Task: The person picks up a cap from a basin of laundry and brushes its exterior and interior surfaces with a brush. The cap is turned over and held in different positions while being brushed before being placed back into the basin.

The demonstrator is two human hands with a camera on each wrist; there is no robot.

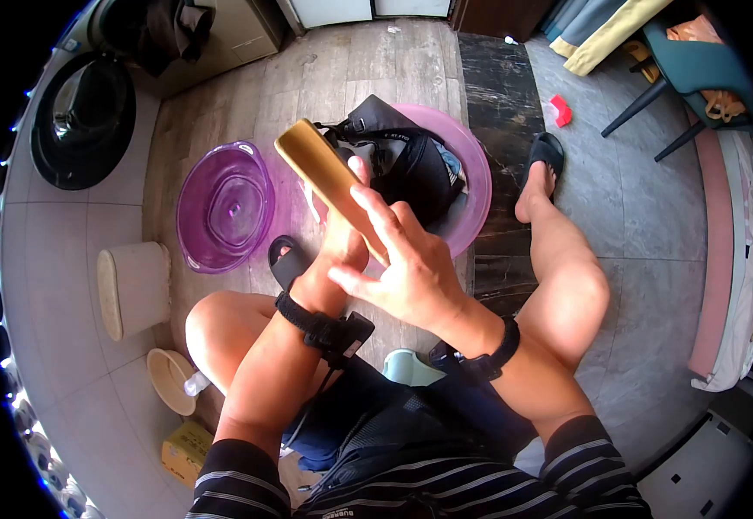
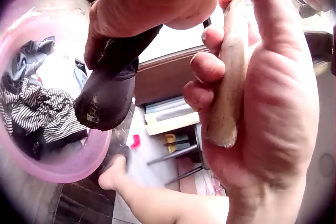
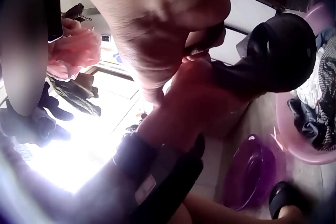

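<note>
In the head view my right hand (image 1: 418, 270) holds a long, tan wooden brush (image 1: 329, 173), its fingers laid along one side and thumb on the other. The left wrist view shows its pale handle (image 2: 227, 103) against the right palm, with a small reddish patch at the top. My left hand (image 1: 340, 246) lies under the brush, partly hidden. In the left wrist view it grips a black item (image 2: 105, 100) with a rounded end. The same black item (image 3: 286, 50) hangs from the left fist in the right wrist view; its exact kind I cannot tell.
A pink basin (image 1: 477, 164) with clothes stands in front of my legs. To its left is a purple basin (image 1: 212, 246). A white lidded bin (image 1: 134, 290) and a small beige tub (image 1: 162, 368) stand along the left wall. A dark green chair (image 1: 679, 65) is at the right.
</note>
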